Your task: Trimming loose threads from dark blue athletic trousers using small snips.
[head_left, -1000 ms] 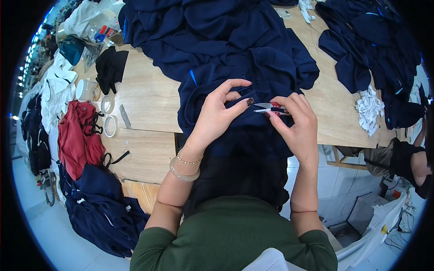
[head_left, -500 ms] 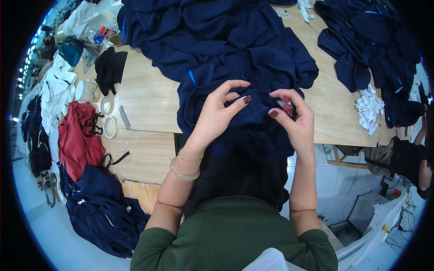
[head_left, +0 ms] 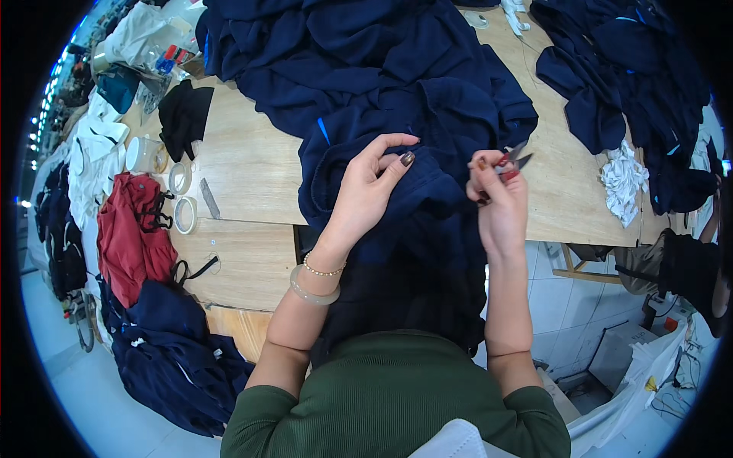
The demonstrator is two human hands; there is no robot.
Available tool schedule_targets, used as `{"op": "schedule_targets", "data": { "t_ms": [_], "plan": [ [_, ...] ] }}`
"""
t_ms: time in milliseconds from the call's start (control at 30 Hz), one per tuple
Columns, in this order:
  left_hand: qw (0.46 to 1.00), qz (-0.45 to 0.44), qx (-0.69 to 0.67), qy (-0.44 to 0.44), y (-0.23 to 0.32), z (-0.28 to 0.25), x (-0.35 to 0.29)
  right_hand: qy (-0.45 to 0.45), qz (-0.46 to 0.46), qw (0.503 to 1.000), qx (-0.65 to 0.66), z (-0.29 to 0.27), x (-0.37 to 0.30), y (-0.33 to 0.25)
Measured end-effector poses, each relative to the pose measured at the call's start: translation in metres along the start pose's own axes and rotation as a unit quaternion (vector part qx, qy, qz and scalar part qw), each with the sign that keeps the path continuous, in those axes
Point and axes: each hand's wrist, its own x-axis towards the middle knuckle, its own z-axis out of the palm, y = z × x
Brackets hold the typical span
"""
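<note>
A navy garment (head_left: 427, 179) with a gathered, elastic-looking edge lies bunched in front of me, its lower part hanging over the table's near edge. My left hand (head_left: 374, 179) is at its middle, thumb and forefinger bent round a fold of the cloth. Just right of the garment, my right hand (head_left: 496, 195) is closed round small red-handled thread snips (head_left: 510, 162). Their dark blades point up and to the right, apart at the tips and away from the cloth. A blue tag (head_left: 324, 131) shows on the garment's left side.
More navy garments (head_left: 336, 46) are heaped beyond, others (head_left: 611, 69) at the far right beside crumpled white fabric (head_left: 624, 183). On the left are tape rolls (head_left: 185, 214), a grey strip (head_left: 209, 198), black cloth (head_left: 185, 118) and a red garment (head_left: 134, 237). A person (head_left: 687, 267) is at the right edge.
My right hand has drawn slightly back from the cloth and turned, its fingers closing round the snips, whose blades now point up and right. My left hand has barely moved.
</note>
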Motion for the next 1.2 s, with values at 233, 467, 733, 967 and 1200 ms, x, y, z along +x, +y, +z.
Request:
{"op": "schedule_targets", "data": {
  "t_ms": [233, 467, 733, 967, 1200],
  "plan": [
    [1.0, 0.019, 0.018, -0.009, 0.003, -0.002, -0.002, 0.064, -0.075, 0.995, 0.003, -0.029, 0.006, -0.027],
    [0.997, 0.04, 0.055, -0.024, 0.009, 0.001, -0.006, -0.074, -0.098, 0.965, -0.233, 0.011, -0.009, -0.014],
    [0.991, 0.036, 0.125, 0.024, -0.015, 0.001, 0.003, -0.084, -0.159, 0.889, -0.421, 0.016, -0.003, 0.018],
    [0.985, 0.077, 0.145, 0.043, -0.017, 0.0, -0.003, -0.1, 0.075, 0.967, -0.221, 0.011, 0.006, -0.001],
    [0.902, 0.282, 0.308, 0.108, 0.001, 0.012, -0.016, -0.124, 0.078, 0.969, -0.2, 0.025, 0.006, -0.01]
  ]
}}
